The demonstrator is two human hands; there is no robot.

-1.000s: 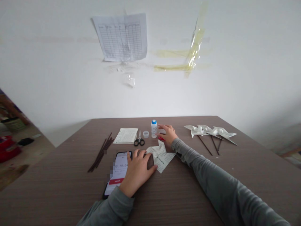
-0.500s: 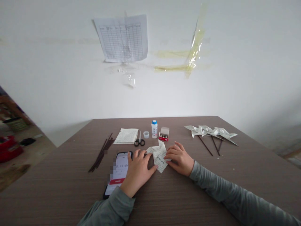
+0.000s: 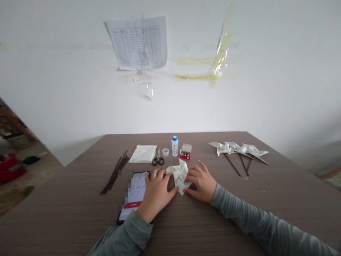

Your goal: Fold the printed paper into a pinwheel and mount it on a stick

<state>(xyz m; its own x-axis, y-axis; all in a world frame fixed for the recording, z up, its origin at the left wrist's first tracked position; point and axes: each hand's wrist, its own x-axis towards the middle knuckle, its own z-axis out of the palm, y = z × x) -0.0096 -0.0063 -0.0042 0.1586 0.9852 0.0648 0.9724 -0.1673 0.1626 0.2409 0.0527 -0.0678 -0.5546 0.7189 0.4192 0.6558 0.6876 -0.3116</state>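
A folded paper pinwheel [image 3: 181, 179], made of printed paper, lies on the table between my two hands. My left hand [image 3: 157, 190] rests at its left side with fingers spread; the thumb touches the lower blade and the index fingertip reaches the left blade. At the right side, my right hand [image 3: 201, 183] has thumb and fingers closed on the edge of the right blade, partly covering it. Just beyond the pinwheel stand a white bottle with a blue cap [image 3: 174, 146] and a small open red box of pins [image 3: 185, 152].
A phone [image 3: 131, 201] showing a timer lies partly under my left hand. Dark sticks [image 3: 115, 174], a paper stack [image 3: 143, 154], scissors [image 3: 158, 160] and a small clear cup [image 3: 165, 152] are beyond. Pinwheels on sticks [image 3: 238, 148] lie at the right. A wall rises behind the table [image 3: 186, 227].
My right hand has shifted slightly left and down on the pinwheel, its thumb now lower along the blade's edge. My left hand stays in place.
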